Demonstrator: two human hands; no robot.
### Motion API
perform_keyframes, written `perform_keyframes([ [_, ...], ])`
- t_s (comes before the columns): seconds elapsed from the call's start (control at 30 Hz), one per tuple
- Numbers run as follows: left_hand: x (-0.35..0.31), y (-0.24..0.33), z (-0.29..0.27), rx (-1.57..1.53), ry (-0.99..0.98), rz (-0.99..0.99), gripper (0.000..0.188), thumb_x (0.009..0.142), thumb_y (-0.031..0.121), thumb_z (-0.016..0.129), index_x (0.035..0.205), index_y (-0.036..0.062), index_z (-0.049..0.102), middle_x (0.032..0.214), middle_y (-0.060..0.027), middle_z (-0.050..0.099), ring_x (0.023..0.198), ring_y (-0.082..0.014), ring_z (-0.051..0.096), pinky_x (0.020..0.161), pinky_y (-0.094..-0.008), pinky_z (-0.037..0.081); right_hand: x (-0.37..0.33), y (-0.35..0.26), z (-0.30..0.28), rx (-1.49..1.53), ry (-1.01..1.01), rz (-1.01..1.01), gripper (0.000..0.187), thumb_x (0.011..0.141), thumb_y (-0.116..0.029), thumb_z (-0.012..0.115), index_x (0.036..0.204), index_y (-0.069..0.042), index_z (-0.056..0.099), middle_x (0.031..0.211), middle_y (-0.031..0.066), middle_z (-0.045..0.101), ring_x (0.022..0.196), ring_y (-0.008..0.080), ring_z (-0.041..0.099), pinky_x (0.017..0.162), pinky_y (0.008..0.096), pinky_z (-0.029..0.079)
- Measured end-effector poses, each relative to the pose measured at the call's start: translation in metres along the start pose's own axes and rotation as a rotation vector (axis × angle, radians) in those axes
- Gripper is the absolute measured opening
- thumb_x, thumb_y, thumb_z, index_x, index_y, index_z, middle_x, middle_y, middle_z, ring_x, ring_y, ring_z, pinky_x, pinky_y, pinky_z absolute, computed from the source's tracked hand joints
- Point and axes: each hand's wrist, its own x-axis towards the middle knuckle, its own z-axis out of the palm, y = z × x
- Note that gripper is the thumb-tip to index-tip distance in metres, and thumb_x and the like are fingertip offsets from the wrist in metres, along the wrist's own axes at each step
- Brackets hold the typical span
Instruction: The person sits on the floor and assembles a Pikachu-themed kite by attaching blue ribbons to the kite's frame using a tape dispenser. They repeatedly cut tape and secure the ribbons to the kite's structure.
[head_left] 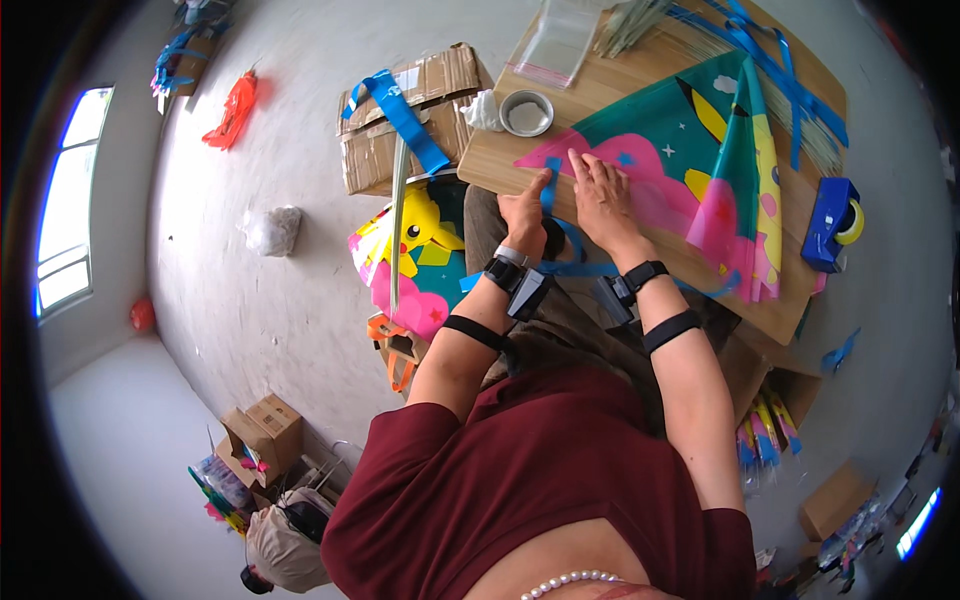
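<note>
The blue ribbon strip (552, 195) lies on the pink corner of the printed kite sheet (690, 150), right at the near edge of the wooden table (490, 160), and its long axis runs from the fingers back toward the person's body: it starts under the fingertips, drops over the table edge and curls below the wrists. The left hand (525, 212) is the nearer one, its thumb and forefinger narrowed on the strip's upper end, pinching or pressing it against the sheet; which of the two I cannot tell. The right hand (603, 195) lies just beside it, on the far side of the strip from the left thumb, fingers spread flat and fairly wide on the pink area, gripping nothing, only pressing the sheet down. Beyond the right fingertips the sheet widens into teal and yellow, with a folded kite (752, 200) lying across it. Just past the left fingers stands a small round metal dish (527, 112), and well beyond the right hand a blue tape dispenser (832, 225) sits near the table's far side. More blue ribbons (780, 70) lie well apart.
</note>
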Motion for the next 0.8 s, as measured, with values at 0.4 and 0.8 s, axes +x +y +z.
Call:
perform_keyframes([
  [0.4, -0.016, 0.020, 0.009, 0.018, -0.067, -0.071, 0.046, 0.076, 0.014, 0.087, 0.114, 0.0014, 0.064, 0.105, -0.0067, 0.068, 0.089, -0.0188, 0.067, 0.077, -0.0349, 0.057, -0.003, 0.006, 0.012, 0.014, 0.107, 0.010, 0.053, 0.087, -0.011, 0.052, 0.140, -0.005, 0.049, 0.131, 0.0106, 0.053, 0.119, 0.0281, 0.051, 0.103, 0.0448, 0.035],
  [0.8, -0.026, 0.023, 0.015, 0.061, -0.014, 0.011, 0.046, 0.077, 0.008, 0.086, 0.116, 0.0006, 0.064, 0.107, -0.0068, 0.067, 0.092, -0.0178, 0.065, 0.081, -0.0324, 0.053, -0.003, 0.006, 0.010, 0.025, 0.154, 0.002, 0.052, 0.087, -0.009, 0.052, 0.138, -0.004, 0.051, 0.131, 0.0131, 0.056, 0.119, 0.0307, 0.054, 0.101, 0.0458, 0.039],
])
